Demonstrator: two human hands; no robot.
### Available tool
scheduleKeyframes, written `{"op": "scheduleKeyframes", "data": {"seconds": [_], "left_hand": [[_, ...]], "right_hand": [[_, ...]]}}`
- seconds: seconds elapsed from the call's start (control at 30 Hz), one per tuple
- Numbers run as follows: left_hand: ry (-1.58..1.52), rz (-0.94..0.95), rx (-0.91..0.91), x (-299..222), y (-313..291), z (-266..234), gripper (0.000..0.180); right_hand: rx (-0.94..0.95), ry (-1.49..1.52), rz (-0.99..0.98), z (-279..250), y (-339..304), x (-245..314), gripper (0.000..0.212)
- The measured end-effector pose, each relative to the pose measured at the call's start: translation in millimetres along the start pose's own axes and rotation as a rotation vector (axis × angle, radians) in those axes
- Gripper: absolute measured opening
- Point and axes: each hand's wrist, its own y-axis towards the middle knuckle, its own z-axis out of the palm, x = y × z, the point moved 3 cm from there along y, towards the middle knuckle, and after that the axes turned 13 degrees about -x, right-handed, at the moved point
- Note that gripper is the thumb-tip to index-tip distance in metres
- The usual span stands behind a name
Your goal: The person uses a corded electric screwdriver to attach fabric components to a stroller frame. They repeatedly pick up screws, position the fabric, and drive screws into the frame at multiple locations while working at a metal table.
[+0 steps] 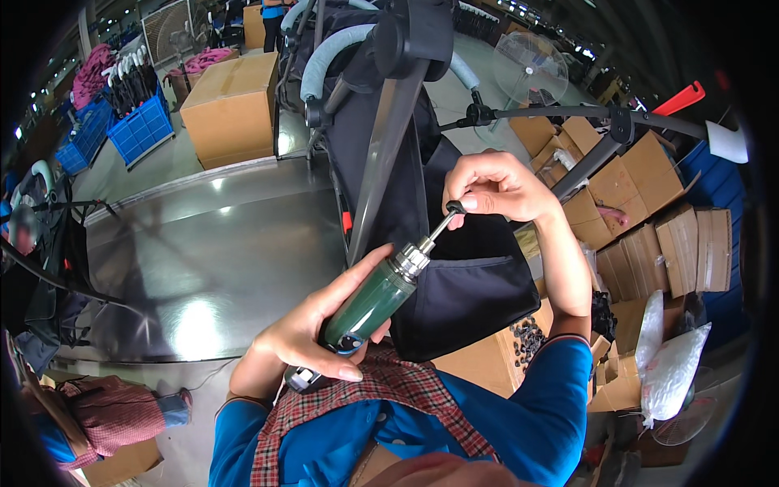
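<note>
My left hand [312, 325] is wrapped round a green electric screwdriver [369, 302], its silver bit tilted up to the right. At the tip of that bit, my right hand [499, 188] pinches a small black part [456, 208]; the bit's end touches it or sits in it, and its exact kind is too small to tell. Just beyond both hands stands a stroller frame [389, 146] with grey tubes and black fabric. A black fabric basket or pouch [462, 304] of the stroller hangs below my right hand.
A shiny metal table [235, 260] spreads to the left. Behind it are a large carton [231, 105] and blue crates [142, 126]. Open cartons [641, 183] stack up at right, near a box of small black parts [527, 341]. Another person [114, 414] is at lower left.
</note>
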Motion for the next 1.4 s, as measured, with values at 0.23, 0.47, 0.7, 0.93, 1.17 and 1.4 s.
{"op": "scheduleKeyframes", "data": {"seconds": [0.23,0.47,0.7,0.93,1.17,1.4], "left_hand": [[-0.015,-0.033,0.015,0,4,2,0.128],[-0.111,-0.048,0.015,4,6,0,0.129],[-0.169,-0.035,0.027,5,6,-1,0.13],[-0.341,-0.076,0.099,7,2,-4,0.129],[0.081,0.081,0.006,10,-3,-3,0.124],[0.185,0.367,-0.074,6,-11,-9,0.128]], "right_hand": [[0.011,0.046,-0.021,-6,-2,-2,0.011],[0.004,0.055,0.004,-7,-1,-4,0.011],[0.003,0.09,-0.001,-6,2,-2,0.011],[0.036,-0.421,-0.267,4,8,34,0.01],[0.055,-0.346,-0.025,13,12,47,0.014],[-0.493,-0.189,-0.311,0,24,30,0.017]]}}
